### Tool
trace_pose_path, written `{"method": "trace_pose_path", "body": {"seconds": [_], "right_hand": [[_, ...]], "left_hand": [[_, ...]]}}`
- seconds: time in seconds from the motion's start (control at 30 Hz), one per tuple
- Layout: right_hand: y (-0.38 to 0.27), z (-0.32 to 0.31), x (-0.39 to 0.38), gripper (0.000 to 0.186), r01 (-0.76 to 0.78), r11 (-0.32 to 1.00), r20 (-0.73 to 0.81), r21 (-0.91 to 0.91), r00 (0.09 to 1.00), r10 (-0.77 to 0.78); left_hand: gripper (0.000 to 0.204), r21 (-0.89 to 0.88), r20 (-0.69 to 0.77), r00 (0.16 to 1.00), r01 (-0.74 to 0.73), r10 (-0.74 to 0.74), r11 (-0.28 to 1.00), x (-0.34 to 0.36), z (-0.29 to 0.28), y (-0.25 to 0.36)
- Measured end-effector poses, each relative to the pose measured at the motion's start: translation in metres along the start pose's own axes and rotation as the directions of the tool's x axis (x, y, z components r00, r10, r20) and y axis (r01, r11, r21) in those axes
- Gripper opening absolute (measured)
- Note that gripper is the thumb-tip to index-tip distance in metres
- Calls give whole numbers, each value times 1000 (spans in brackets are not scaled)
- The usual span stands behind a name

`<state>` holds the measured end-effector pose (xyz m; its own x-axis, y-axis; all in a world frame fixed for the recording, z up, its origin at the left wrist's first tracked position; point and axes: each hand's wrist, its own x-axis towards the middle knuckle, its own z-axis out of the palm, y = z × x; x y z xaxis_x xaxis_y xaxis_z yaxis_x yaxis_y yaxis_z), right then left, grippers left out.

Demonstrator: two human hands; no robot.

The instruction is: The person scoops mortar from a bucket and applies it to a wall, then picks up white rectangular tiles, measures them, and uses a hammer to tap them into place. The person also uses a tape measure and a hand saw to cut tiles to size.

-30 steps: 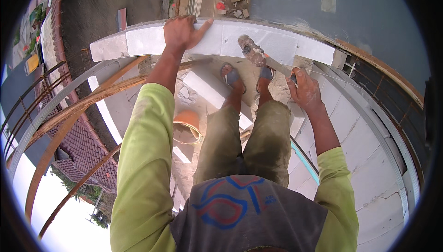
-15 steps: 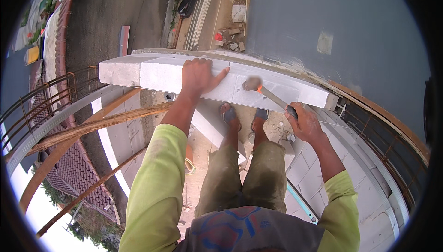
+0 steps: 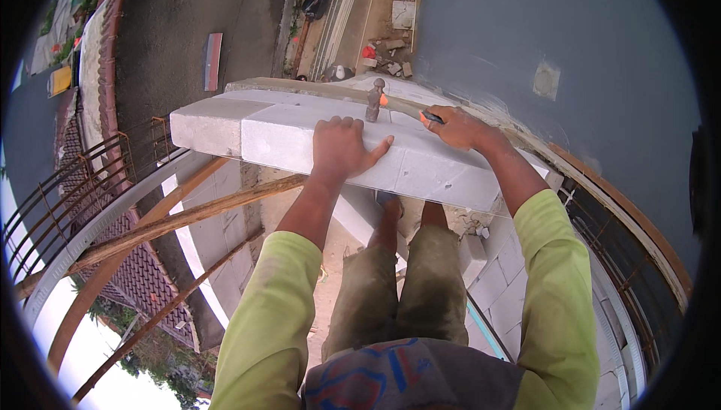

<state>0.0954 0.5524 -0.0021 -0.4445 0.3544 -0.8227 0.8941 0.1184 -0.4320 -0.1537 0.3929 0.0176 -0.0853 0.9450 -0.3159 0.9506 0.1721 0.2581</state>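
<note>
A row of white lightweight concrete blocks (image 3: 278, 137) forms the top of the wall in front of me. My left hand (image 3: 342, 147) rests on these blocks, its fingers over the top and the thumb stretched out sideways. My right hand (image 3: 458, 128) is wrapped round the dark grip of a hammer (image 3: 375, 100). The hammer's head has an orange band beside it and is over the top of the blocks, right of my left hand. Whether it touches them I cannot tell.
Wooden poles (image 3: 188, 209) slant across on the left, near a rebar cage (image 3: 71, 173). Another rebar cage (image 3: 623, 267) runs along the right. Beyond the wall, far below, lie pale strips (image 3: 342, 16) and rubble (image 3: 390, 49). A grey surface (image 3: 481, 19) spreads at far right.
The hammer has moved up and left, from the blocks' near face to over their top, and my right hand has gone with it. My left hand stays on the blocks. The view has shifted.
</note>
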Motion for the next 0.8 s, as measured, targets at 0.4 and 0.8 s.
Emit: {"method": "trace_pose_path", "body": {"seconds": [0.4,0.8], "right_hand": [[-104,7,90,59,115,986,187,117,973,-136],[-130,23,131,57,293,956,-2,-6,956,-293]], "left_hand": [[70,-70,34,996,81,-79,994,-3,-4,-4],[69,-106,-45,998,34,-39,994,-2,1,-5]]}}
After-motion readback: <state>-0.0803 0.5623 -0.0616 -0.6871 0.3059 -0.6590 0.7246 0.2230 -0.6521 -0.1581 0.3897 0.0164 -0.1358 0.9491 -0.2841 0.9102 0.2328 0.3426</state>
